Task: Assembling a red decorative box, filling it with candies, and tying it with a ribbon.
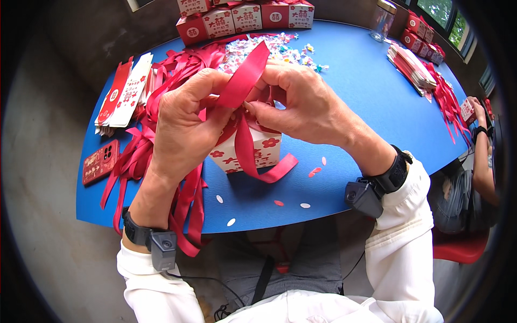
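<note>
A small white and red favor box (267, 146) with red flower prints stands on the blue table in front of me, partly behind my hands. Over its top, a dark red ribbon (245, 81) loops upward, and one loose end hangs down the front and curls onto the table. My left hand (186, 118) pinches the ribbon at the base of the loop. From the other side my right hand (309, 105) has thumb and fingers closed on the ribbon close to the same spot. The exact knot is hidden between the fingertips.
Red ribbons (186, 62) heap at left beside flat folded boxes (129, 91) and a red phone (100, 161). Behind lie wrapped candies (291, 51) and stacked boxes (221, 22). A jar (382, 21) and more flat boxes (412, 70) stand right. Another person's hand (477, 110) holds a box.
</note>
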Tool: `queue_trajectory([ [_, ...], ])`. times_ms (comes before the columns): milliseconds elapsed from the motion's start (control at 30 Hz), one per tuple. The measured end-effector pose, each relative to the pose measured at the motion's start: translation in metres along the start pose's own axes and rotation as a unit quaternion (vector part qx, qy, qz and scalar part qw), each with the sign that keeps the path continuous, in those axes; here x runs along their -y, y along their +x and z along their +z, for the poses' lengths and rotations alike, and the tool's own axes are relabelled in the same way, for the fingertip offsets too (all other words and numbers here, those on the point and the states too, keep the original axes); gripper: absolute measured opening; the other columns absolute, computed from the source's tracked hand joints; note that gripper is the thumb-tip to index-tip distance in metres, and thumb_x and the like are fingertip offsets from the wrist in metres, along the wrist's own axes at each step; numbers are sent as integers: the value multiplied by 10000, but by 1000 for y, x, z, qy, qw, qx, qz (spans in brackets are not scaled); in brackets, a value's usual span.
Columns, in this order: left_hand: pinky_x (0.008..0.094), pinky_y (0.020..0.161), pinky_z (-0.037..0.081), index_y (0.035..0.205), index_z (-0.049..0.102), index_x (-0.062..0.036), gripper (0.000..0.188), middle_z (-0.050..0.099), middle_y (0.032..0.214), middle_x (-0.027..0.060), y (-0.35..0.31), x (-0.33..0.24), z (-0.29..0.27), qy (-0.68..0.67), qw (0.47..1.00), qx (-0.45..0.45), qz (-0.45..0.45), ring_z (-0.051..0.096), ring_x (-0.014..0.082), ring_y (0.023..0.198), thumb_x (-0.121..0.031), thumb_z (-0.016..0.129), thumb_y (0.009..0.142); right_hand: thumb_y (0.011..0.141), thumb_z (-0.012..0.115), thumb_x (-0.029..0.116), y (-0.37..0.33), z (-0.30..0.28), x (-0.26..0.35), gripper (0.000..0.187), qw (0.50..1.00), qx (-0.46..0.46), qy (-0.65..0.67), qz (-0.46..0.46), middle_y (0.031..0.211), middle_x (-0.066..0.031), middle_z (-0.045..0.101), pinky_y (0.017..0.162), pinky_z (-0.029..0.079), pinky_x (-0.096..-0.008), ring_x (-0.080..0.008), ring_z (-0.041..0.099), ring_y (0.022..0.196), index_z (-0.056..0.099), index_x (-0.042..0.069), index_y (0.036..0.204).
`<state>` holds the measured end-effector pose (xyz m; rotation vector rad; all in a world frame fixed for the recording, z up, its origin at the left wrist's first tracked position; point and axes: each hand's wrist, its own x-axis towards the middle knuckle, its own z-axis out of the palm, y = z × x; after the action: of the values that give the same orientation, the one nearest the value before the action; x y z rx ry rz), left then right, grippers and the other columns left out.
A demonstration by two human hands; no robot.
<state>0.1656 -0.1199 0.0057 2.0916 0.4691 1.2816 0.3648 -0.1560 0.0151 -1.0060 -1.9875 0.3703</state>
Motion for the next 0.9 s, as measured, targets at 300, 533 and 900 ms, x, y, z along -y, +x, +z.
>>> queue_trajectory([
  [300,240,719,562,981,671,1,140,639,889,28,0,1,0,46,999,-19,18,658,95,831,54,682,851,824,669,146,0,-7,10,207,995,34,82,50,752,-105,677,653,537,-320,-171,654,683,698,-26,935],
  [533,233,707,565,957,662,-11,122,566,918,25,4,9,1,22,999,-22,40,624,92,842,48,683,852,898,636,162,0,-2,-2,233,982,35,178,61,831,-87,698,681,540,-312,-153,665,768,698,-21,1028],
  [900,240,729,561,968,671,-8,144,561,943,27,4,10,-3,9,998,15,55,617,97,883,61,657,843,853,647,153,2,-6,2,199,968,36,214,126,800,-76,667,683,535,-272,-116,645,756,651,-32,926],
])
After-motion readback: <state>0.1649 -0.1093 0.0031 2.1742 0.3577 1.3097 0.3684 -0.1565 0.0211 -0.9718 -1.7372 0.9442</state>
